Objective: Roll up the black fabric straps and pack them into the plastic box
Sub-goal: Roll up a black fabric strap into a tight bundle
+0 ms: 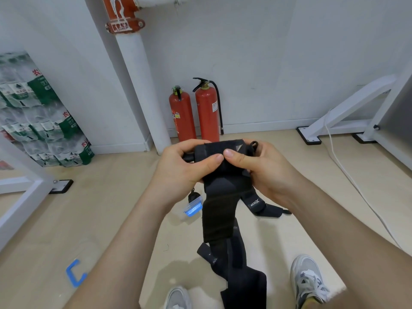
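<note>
Both hands are closed around the rolled end of a black fabric strap (219,215): the left hand (182,168) and the right hand (265,170) each grip one side of the coil, thumbs meeting on top, and the loose tail hangs straight below them. To roll well, I would pin the coil with the thumbs, pull the tail taut and align the edges at each turn. The plastic box (193,208) seems to lie just below the left hand, though its clear walls are hard to trace.
</note>
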`<state>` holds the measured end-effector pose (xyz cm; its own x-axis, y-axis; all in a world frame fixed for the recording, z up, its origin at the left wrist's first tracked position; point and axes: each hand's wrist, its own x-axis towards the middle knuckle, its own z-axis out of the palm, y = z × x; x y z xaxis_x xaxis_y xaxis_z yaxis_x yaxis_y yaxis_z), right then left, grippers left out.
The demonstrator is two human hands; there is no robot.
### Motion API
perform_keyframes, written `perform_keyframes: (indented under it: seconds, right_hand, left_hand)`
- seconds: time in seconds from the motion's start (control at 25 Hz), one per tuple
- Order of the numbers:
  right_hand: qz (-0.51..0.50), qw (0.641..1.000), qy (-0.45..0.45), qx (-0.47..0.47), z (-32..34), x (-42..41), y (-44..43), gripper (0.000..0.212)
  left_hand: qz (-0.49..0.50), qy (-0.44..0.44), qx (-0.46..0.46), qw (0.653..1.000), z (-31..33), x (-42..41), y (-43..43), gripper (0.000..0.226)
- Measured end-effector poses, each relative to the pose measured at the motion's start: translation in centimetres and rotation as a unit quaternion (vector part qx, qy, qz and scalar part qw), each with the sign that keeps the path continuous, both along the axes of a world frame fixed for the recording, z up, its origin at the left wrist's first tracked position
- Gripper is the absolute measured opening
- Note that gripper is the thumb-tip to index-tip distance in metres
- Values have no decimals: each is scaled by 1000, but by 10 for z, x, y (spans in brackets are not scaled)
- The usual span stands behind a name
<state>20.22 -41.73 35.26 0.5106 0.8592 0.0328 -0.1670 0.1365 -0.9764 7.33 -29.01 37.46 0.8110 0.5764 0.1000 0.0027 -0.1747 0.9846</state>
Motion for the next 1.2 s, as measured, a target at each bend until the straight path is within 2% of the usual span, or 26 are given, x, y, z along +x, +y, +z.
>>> perform_keyframes:
  seconds: [0.04,0.12,0.2,0.28,0.36,0.48,0.6,0.76,0.8,0.84,0.88,0.92,0.96,1.04,1.12,1.2]
  right_hand:
    - [-23,999,-17,-16,1,0,1,35]
    - [-132,984,-85,-87,5,0,2,55]
    - [-226,956,-117,-144,12,-2,0,56]
    - [-189,971,-45,-139,19,-9,0,49]
    - [-117,984,12,-130,18,-16,2,49]
    - [-99,988,60,-98,15,-13,-1,47]
    - [-83,992,75,-66,21,-6,-7,27]
    - [-17,992,107,-63,25,-8,-9,16]
    - [-15,991,121,-56,25,-10,-8,13]
    - [-26,989,133,-50,25,-10,-7,12]
    - [-47,988,138,-47,26,-10,-6,12]
    - [-72,987,136,-46,26,-9,-6,12]
    - [-91,986,131,-50,29,-8,-7,12]
    - [-112,987,95,-71,31,-8,-9,16]
    - [-100,990,27,-99,32,-10,-11,20]
    - [-78,990,-20,-114,33,-9,-11,20]
  left_hand:
    - [27,-10,29,999,0,1,-1,28]
    - [82,-27,106,991,-1,1,1,32]
    - [127,-38,247,960,-6,2,2,38]
    - [120,-56,393,910,-14,5,0,40]
    - [87,-61,476,873,-20,9,-8,37]
    - [41,-87,525,846,-19,8,-19,40]
    - [-5,-112,539,835,-16,6,-25,54]
    - [-36,-88,578,811,-20,7,-24,51]
    - [-51,-90,555,825,-21,5,-26,52]
    - [-64,-98,482,869,-18,3,-27,52]
    - [-65,-109,351,928,-13,0,-28,50]
    - [-45,-119,211,969,-9,-2,-24,49]
    - [-9,-124,108,986,-6,-4,-16,45]
    - [26,-71,68,995,-9,-3,1,34]
    - [-22,-14,49,998,-14,-1,8,26]
    - [-59,-5,19,998,-19,0,9,30]
